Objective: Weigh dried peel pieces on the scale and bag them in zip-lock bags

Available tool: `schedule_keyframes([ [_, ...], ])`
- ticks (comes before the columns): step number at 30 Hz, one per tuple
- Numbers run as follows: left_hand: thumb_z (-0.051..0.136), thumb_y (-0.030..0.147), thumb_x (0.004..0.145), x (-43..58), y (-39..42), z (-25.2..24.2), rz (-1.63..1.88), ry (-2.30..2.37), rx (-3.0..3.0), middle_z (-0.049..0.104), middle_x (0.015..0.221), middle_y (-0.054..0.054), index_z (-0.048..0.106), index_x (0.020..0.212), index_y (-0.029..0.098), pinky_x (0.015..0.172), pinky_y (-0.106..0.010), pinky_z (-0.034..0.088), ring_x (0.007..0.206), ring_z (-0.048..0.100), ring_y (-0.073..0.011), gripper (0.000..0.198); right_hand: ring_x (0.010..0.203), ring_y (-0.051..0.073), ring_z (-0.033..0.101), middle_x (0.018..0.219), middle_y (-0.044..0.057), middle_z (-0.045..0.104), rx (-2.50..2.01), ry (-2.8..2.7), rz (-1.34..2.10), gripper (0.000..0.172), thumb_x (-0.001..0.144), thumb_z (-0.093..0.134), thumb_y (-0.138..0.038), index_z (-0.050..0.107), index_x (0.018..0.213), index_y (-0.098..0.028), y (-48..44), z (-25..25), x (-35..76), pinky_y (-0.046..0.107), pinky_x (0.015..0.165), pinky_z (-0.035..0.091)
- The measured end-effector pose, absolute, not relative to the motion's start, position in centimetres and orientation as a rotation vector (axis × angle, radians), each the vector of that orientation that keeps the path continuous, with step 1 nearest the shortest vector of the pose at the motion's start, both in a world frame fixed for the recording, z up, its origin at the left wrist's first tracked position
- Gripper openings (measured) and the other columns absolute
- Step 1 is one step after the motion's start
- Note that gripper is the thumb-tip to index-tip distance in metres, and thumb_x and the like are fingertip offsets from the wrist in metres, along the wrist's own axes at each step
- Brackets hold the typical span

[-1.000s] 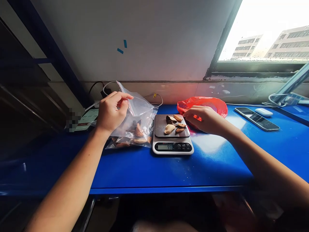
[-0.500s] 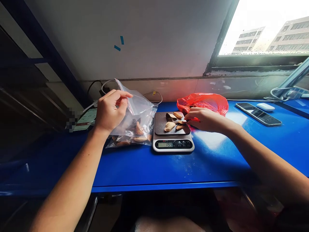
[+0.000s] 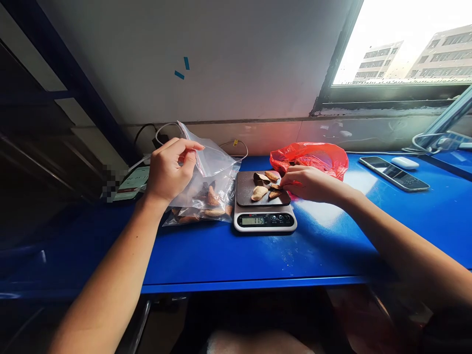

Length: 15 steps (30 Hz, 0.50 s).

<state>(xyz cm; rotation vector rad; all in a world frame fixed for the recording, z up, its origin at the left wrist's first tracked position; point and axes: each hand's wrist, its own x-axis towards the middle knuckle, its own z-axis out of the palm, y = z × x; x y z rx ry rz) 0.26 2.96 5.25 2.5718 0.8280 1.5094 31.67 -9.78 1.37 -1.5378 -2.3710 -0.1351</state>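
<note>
My left hand (image 3: pixel 175 164) pinches the upper edge of a clear zip-lock bag (image 3: pixel 214 164), holding its mouth up. Brown dried husk-like pieces (image 3: pixel 213 196) lie in the bag's lower part. Beside it stands a white kitchen scale (image 3: pixel 239 222) with a dark plate and a lit display. Several curved dried pieces (image 3: pixel 260 193) rest on the plate. At the plate's right edge, my right hand (image 3: pixel 306 182) has its fingertips closed on a dark dried piece (image 3: pixel 275 187), partly hidden by the fingers.
A red plastic bag (image 3: pixel 337 157) lies open behind my right hand, with brown pieces inside. Farther right are a phone (image 3: pixel 394 174) and a white earbud case (image 3: pixel 404 163) on the blue table (image 3: pixel 206 260). Cables run along the wall. A printed packet (image 3: pixel 132 183) sits at left.
The number on the scale's display has dropped, from about 199 to about 115. My right hand has shifted slightly left; my left hand keeps its hold on the bag.
</note>
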Motion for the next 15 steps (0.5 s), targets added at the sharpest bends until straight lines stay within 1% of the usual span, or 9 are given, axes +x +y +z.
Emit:
schedule_keyframes([
  [4,0.050,0.017,0.089,0.3,3.2,5.2,1.548,0.808,2.634,0.068,0.086,-0.003,0.070,0.091,0.024,0.065,-0.031,0.049,0.075,0.062,-0.0177,0.022,0.074,0.014,0.058,0.079,0.003,0.065,-1.487,-2.394,-0.216,0.021,0.089,0.050,-0.015,0.067,0.077,-0.019,-9.4,1.0,31.7,0.026,0.069,0.045],
  [9,0.051,0.015,0.088,0.3,3.4,5.1,1.576,0.793,2.670,0.069,0.085,-0.003,0.070,0.089,0.024,0.063,-0.030,0.050,0.073,0.063,-0.0171,0.021,0.069,0.015,0.057,0.077,0.005,0.065,-1.518,-2.266,-0.357,0.022,0.091,0.046,-0.018,0.062,0.076,-0.018,-9.3,0.7,31.4,0.027,0.064,0.042],
  [12,0.051,0.015,0.088,0.3,3.4,5.1,1.587,0.792,2.672,0.069,0.084,-0.003,0.070,0.089,0.023,0.063,-0.029,0.050,0.072,0.063,-0.0166,0.021,0.068,0.015,0.057,0.080,0.006,0.067,-1.552,-2.094,-0.373,0.021,0.092,0.045,-0.021,0.062,0.079,-0.018,-9.5,1.0,31.7,0.028,0.062,0.041],
  [15,0.051,0.014,0.087,0.3,3.3,5.1,1.597,0.781,2.673,0.069,0.084,-0.003,0.071,0.089,0.022,0.063,-0.029,0.051,0.071,0.063,-0.0159,0.022,0.069,0.014,0.057,0.082,0.006,0.069,-1.642,-1.895,-0.397,0.016,0.089,0.048,-0.020,0.062,0.083,-0.018,-9.9,1.9,33.4,0.027,0.065,0.042],
])
